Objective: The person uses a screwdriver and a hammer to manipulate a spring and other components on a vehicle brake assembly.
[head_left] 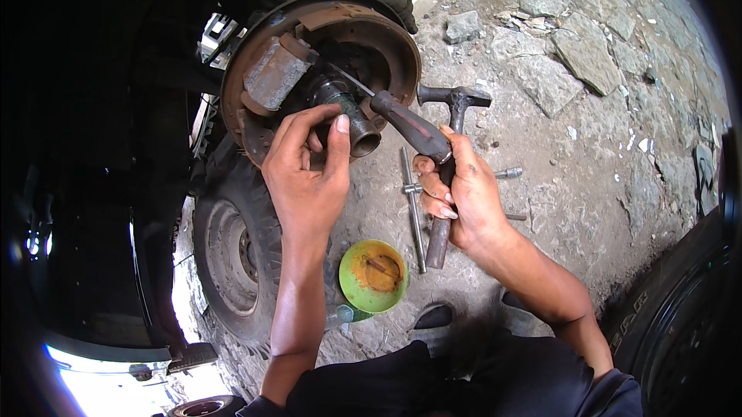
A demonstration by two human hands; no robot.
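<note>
A greasy hollow axle spindle (365,139) sticks out from a rusty brake backing plate (402,42), which carries a grey brake shoe (276,73). Against the spindle's near side, my left hand (305,173) has thumb and forefinger pinched together; whatever is between them is too small to make out. My right hand (473,200) is closed round two tools at once: a dark-handled screwdriver (411,125) and a hammer (457,108). The screwdriver's shaft slants up and left, its tip at the inner end of the spindle. The hammer's head points away from me.
On the dirt floor below my hands lie a sliding T-bar wrench (413,212) and a green bowl (352,295) with brownish residue and a small piece inside. A wheel (232,258) lies at left, a tyre (672,324) at right. Broken stone slabs (587,57) spread at the far right.
</note>
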